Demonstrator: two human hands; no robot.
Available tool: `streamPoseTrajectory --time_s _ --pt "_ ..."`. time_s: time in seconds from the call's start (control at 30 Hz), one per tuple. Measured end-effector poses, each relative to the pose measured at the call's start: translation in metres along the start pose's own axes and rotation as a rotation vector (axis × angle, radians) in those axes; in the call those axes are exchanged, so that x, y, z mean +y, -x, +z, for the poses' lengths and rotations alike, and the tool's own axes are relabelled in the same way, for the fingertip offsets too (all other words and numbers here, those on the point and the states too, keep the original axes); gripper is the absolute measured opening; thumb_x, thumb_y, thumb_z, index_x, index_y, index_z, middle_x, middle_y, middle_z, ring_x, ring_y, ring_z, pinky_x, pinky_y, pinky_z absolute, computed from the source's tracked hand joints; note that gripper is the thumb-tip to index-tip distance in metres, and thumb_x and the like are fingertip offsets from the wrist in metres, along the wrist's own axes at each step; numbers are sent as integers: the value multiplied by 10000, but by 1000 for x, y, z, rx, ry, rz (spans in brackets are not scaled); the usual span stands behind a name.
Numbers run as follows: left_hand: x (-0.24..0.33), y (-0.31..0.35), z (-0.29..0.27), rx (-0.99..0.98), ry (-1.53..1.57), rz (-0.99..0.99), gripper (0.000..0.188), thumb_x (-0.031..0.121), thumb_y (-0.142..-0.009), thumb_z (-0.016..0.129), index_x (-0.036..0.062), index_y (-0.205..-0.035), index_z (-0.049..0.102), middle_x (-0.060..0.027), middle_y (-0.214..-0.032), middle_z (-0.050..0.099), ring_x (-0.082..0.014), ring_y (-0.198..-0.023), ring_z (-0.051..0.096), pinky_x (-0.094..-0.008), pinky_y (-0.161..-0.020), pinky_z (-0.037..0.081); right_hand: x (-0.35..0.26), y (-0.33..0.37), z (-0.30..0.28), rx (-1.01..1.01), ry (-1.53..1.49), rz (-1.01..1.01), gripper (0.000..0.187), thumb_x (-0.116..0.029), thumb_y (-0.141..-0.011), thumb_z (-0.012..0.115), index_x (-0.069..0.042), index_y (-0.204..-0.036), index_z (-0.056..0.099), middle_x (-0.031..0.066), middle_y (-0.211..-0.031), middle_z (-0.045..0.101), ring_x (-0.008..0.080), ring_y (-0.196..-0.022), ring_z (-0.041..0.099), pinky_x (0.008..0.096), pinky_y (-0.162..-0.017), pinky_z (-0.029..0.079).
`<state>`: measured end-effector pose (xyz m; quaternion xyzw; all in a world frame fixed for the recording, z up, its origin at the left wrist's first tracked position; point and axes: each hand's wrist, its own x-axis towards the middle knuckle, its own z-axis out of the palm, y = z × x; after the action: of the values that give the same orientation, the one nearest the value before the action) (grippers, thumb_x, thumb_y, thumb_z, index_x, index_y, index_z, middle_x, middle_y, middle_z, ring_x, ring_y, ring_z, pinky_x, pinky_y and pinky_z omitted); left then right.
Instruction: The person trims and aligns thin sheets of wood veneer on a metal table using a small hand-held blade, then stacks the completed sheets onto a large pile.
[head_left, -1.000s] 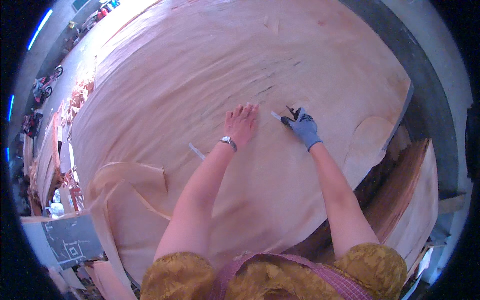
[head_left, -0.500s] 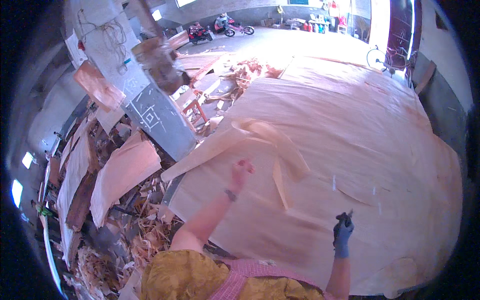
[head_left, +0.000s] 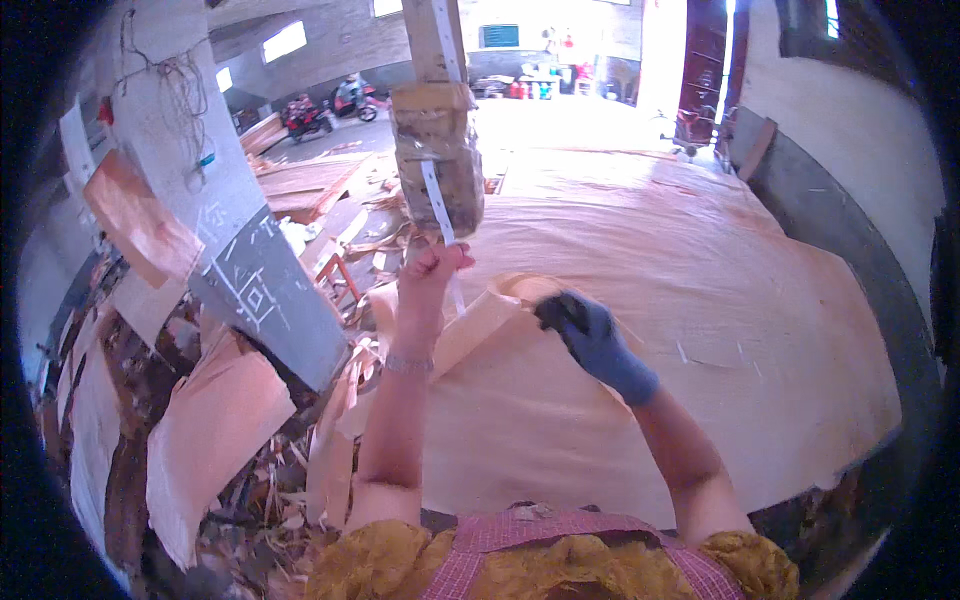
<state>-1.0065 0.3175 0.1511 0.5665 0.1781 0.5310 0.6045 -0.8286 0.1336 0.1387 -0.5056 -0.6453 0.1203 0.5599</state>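
Note:
My bare left hand [head_left: 435, 264] is raised with its fingers pinched on a white perforated tape strip [head_left: 436, 200]. The strip runs down the front of a hanging wooden block [head_left: 436, 130], and its loose tail shows just below the hand. My right hand [head_left: 590, 338] wears a grey-blue glove with dark fingertips. Its fingers are curled closed, and what they hold, if anything, is hidden. Beneath it lies a curled strip of thin wood veneer [head_left: 482, 325], on top of a broad stack of veneer sheets [head_left: 700, 260]. Short white tape pieces [head_left: 682, 351] are stuck to the top sheet.
A leaning grey-white pillar [head_left: 250, 250] stands at the left. Torn veneer sheets [head_left: 215, 425] and shavings heap below it. More boards [head_left: 315, 185] and parked motorbikes [head_left: 305, 118] are farther back. A wall [head_left: 850, 200] runs along the right.
My left hand has risen to the tape strip and pinched it. My right hand has moved left and away from me, over the curled veneer. The view has turned right.

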Motion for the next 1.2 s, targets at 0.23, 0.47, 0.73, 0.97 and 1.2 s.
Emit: streamPoseTrajectory --time_s 0.23,0.47,0.73,0.97,1.2 --pt "-1 66 -50 -197 13 -16 160 81 -963 584 -15 -907 700 -84 -967 721 -134 -892 674 -283 -866 495 -82 -70 92 107 490 -315 181 -82 -953 609 12 -1101 652 127 -882 669 116 -830 667 281 -688 524" --pt "9 94 -64 -169 189 -44 153 85 -962 610 23 -859 705 -56 -895 726 -112 -812 652 -258 -783 493 -100 -73 126 215 463 -375 248 -259 -915 672 -59 -1060 672 107 -735 641 255 -599 638 344 -547 487" --pt "31 96 -57 -242 277 -61 190 63 -952 600 21 -801 708 -93 -878 727 -190 -1023 638 -338 -931 464 -86 -70 116 234 880 -510 265 -262 -909 648 -173 -1157 679 99 -836 676 297 -658 665 422 -561 530" --pt "9 93 -57 -288 242 -115 138 145 -963 624 36 -937 704 -95 -925 725 -179 -862 685 -335 -839 529 -113 -78 117 192 381 24 274 -319 -921 664 -90 -1069 695 184 -804 676 300 -699 695 396 -604 527" --pt "-6 130 -60 -319 -19 -316 270 219 -984 605 -23 -1084 673 -103 -1004 708 -180 -950 660 -327 -927 474 -104 -86 113 291 160 118 224 -228 -929 691 -7 -964 675 74 -688 628 124 -597 563 306 -577 492"
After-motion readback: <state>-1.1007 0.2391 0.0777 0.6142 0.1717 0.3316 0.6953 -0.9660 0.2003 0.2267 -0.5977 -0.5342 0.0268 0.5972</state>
